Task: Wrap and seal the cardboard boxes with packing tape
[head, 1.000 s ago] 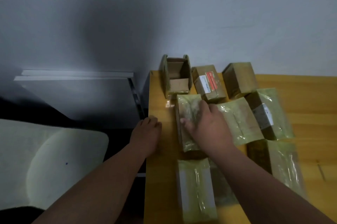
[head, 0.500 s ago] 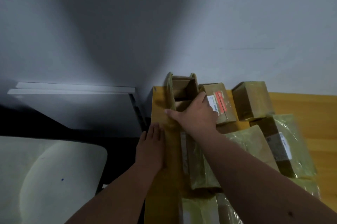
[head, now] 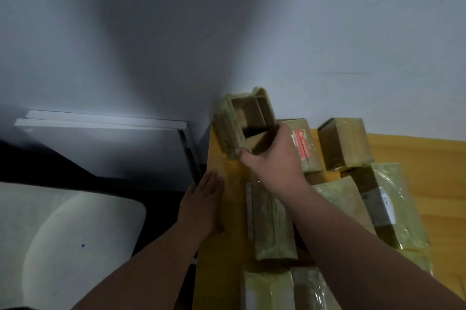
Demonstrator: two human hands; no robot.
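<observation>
Open box [head: 248,120] tilted up at the table's [head: 416,158] far left corner, gripped by right hand [head: 273,158].
Thumb and fingers curled round its near edge; left hand [head: 201,202] flat, fingers straight, on the table edge nearer the body. Likely light, hollow, easily crushed, slick where taped; best held across stiff corners, not the open mouth. Wrapped boxes [head: 273,224] alongside.

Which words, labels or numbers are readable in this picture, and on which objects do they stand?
No text can be read.
Red-and-white label on the box behind the right hand: print too blurred.
White label on the wrapped box at the right: too small and blurred.
</observation>
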